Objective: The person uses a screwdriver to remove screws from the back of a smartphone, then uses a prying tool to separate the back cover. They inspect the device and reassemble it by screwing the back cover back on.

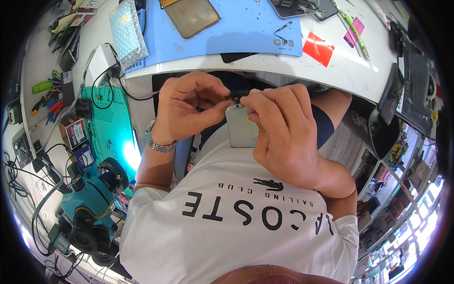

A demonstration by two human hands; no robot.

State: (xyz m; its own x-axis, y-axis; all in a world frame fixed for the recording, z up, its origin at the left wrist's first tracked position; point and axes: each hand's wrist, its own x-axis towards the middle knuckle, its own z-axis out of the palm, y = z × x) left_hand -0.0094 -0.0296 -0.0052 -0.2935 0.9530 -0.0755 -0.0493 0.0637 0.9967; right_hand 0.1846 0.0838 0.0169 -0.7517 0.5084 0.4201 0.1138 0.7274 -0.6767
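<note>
A flat, pale grey rectangular panel [241, 128], like a phone display seen from its back, is held upright in front of my shirt. My right hand [285, 125] is closed around its right side, and the fingers cover that edge. At the panel's top edge is a small black piece [238, 95]. The thumb and fingertips of my left hand [193, 100] pinch the left end of this piece. My right thumb and index finger meet its right end. Whether the black piece is joined to the panel I cannot tell.
Beyond my hands is a white bench [189, 67] with a blue mat [222, 35], a brown-grey phone panel [191, 18], a bubble-wrap pouch [127, 33] and a red card [318, 48]. On the left stand a teal microscope [87, 203] and a green mat [111, 123].
</note>
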